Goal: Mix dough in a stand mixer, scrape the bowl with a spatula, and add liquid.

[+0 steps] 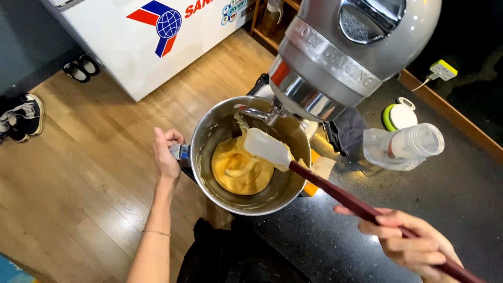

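A steel mixing bowl [209,136] sits under the raised head of a grey stand mixer [346,47]. Yellow batter [238,170] lies in the bowl's bottom. My left hand [166,154] grips the bowl's handle on its left side. My right hand [411,241] holds the dark red handle of a spatula [267,148], whose pale blade hangs over the bowl beside the mixer's beater [257,112], smeared with batter.
On the dark speckled counter [445,194] lies a clear plastic container [403,147] on its side, a round green-rimmed gadget [398,116] and a dark cloth [346,131]. A white chest freezer [152,42] and shoes [21,118] stand on the wooden floor.
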